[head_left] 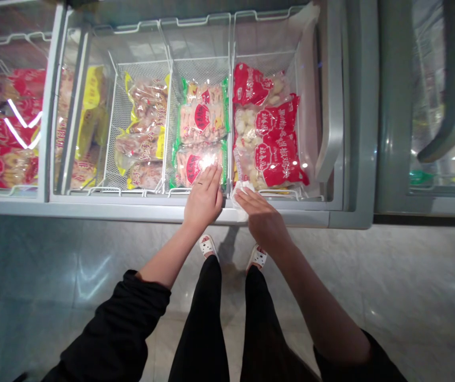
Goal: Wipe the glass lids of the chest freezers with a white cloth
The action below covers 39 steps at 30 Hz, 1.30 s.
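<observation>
Crumpled white cloth [242, 185], under right hand [266, 220], at grey freezer rim [112, 210]

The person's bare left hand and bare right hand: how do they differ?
The left hand shows no cloth; the right hand has crumpled white cloth under its fingers. The left hand's fingertips reach over green-edged plastic bags; the right hand's are at the grey freezer rim. Both are ungloved.

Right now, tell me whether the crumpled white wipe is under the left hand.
No, the crumpled white wipe is under the right hand.
</observation>
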Tool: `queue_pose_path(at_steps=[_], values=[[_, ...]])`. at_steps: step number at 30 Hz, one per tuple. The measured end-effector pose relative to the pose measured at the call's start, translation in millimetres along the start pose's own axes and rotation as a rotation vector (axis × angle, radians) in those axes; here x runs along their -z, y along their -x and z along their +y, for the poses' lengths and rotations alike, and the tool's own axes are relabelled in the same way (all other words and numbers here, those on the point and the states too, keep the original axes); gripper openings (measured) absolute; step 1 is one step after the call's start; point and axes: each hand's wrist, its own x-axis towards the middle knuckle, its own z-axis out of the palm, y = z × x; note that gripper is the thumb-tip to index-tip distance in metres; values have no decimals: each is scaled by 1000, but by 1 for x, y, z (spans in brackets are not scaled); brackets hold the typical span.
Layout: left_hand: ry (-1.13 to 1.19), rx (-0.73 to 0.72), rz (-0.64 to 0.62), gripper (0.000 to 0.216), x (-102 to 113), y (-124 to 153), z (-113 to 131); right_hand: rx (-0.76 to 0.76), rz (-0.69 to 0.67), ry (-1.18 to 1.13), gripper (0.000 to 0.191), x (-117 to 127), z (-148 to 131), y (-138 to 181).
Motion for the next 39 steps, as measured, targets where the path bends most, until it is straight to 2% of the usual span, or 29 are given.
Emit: queue_pose_path(at_steps=[4,8,12,17,21,26,28,31,35,39], values=[[22,8,3,58,-1,1,-1,-77,66,19,62,-3,1,4],[36,17,18,56,-2,0,-2,-116,153,6,60,-24,-12,-18],[69,40,36,57,-2,-2,-3,-59,99,-9,58,-31,-23,-31],[172,67,46,61,0,-2,-7,-42,66,15,57,-17,-24,-11],[215,52,45,62,16,-1,-22,-138,120,29,60,-19,-23,-6],[77,11,8,61,53,8,-64,-143,214,19,62,-38,-34,-29],[18,5,-13,59,61,14,-81,-99,177,13,62,-40,-39,-37],[-27,29,-28,59,62,24,-97,-34,58,7,62,-32,-40,-36],[-21,54,-12,61,54,32,-96,-42,-46,3,65,-16,-34,-24],[-2,37,8,61,53,31,-91,-134,7,14,67,-23,-45,-32]])
